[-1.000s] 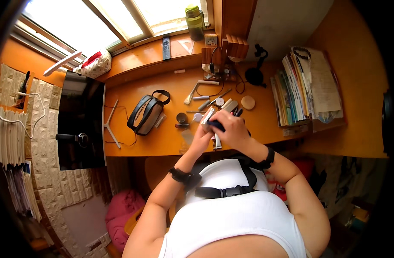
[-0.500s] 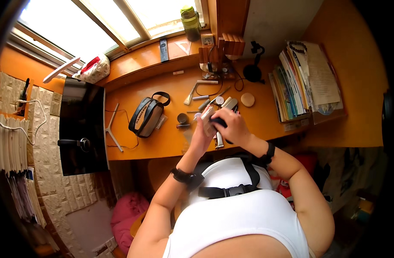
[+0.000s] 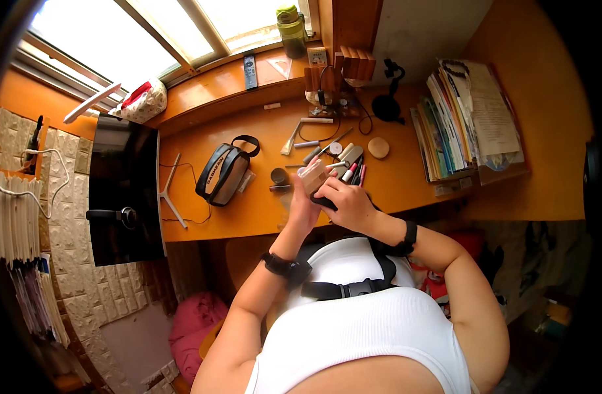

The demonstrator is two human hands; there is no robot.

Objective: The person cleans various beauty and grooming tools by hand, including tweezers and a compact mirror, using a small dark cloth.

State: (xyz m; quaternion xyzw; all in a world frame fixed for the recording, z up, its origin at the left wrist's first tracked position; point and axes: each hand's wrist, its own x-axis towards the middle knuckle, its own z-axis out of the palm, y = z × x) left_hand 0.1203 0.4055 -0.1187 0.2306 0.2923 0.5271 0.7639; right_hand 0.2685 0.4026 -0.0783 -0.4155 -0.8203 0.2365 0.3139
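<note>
The left hand [image 3: 303, 209] grips a pale flat case [image 3: 312, 172], which sits at its fingertips, nearer it than the right; the case's long axis seems to point away from the body, slightly blurred. The right hand [image 3: 351, 202] is curled around a dark object [image 3: 324, 202], just beside the case. Beyond the hands, cosmetic tubes [image 3: 350, 173] lie on the worktop [image 3: 396, 187]; leftward stands a toiletry bag [image 3: 227, 172].

The case [image 3: 313, 177] sat between left hand [image 3: 303, 210] and right hand [image 3: 349, 203], before cosmetics [image 3: 352, 156] on the desk [image 3: 393, 187] I watched remotely; the pouch [image 3: 222, 177] lay left, screen [image 3: 125, 174] farther left, books [image 3: 447, 134] right, bottle [image 3: 291, 34] behind on the windowsill [image 3: 212, 85].
</note>
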